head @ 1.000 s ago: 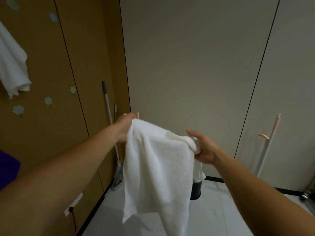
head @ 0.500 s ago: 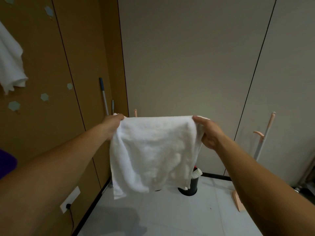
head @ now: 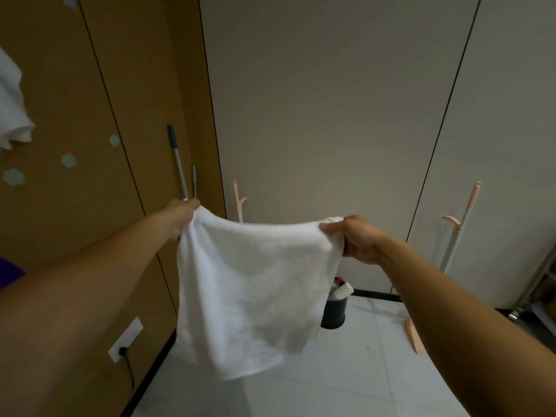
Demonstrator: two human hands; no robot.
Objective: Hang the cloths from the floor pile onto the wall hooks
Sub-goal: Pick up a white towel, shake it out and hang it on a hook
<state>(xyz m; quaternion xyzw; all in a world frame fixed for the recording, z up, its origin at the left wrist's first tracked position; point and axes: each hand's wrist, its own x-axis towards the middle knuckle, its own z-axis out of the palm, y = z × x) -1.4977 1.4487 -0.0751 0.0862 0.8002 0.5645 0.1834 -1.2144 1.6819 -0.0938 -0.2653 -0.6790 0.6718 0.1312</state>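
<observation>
A white cloth (head: 252, 284) is held up in the air in front of the person, spread flat like a sheet facing them, above the pale tiled floor (head: 346, 380). Its top edge runs left to right between the two hands, dipping a little in the middle, and the rest hangs straight down, so its longer side looks to be the vertical one, with the lower edge slanting down toward the right-hand corner. The left hand (head: 180, 213) grips the upper left corner with fingers curled round the fabric; the right hand (head: 358, 239) pinches the upper right corner, thumb on the near side and fingers folded behind a bunch of cloth. On the brown wall (head: 90, 115) at the left, another white cloth (head: 12, 109) already hangs, with several pale hooks (head: 68, 160) below and beside it. Behind the held cloth a dark bin (head: 334, 311) stands on the floor near the grey wall (head: 331, 100).
</observation>
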